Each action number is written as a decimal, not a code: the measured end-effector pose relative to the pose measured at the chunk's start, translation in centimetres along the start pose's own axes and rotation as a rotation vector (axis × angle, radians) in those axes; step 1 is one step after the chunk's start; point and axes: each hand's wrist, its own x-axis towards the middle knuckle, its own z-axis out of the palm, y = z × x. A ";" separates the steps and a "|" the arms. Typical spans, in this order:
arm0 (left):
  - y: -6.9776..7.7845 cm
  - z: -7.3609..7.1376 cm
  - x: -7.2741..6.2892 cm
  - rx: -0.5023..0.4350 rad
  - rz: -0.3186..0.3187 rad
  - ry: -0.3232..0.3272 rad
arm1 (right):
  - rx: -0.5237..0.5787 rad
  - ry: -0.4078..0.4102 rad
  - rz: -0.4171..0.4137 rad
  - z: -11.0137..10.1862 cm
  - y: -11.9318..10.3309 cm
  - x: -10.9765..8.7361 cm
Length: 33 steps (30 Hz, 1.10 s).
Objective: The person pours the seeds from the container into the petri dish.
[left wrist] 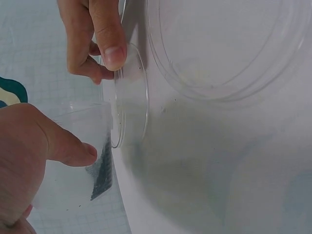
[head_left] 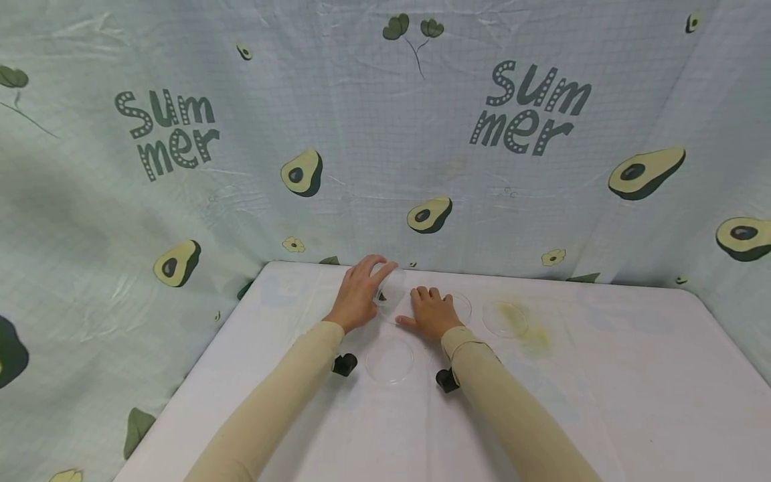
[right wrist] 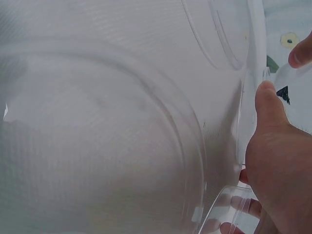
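My left hand (head_left: 357, 294) grips a clear, tilted cup (left wrist: 73, 180) with dark, grainy material (left wrist: 102, 173) gathered at its lower side. The cup's mouth is beside a clear, shallow petri dish (left wrist: 134, 92); whether they touch I cannot tell. My right hand (head_left: 430, 313) holds that dish at its near side, thumb on the rim and a bent finger against its edge. Its other fingers rest at another clear dish (right wrist: 226, 200), partly hidden under the hand in the head view.
One clear dish (head_left: 390, 381) lies nearer me on the white table (head_left: 542, 415); another dish (head_left: 504, 335) lies to the right, beside a yellowish-green stain (head_left: 536, 338). A patterned curtain (head_left: 361, 120) hangs right behind the table's far edge.
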 end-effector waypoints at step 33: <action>0.7 0.3 0.6 0.113 0.108 0.009 | 0.044 -0.008 0.024 -0.5 -0.2 -0.2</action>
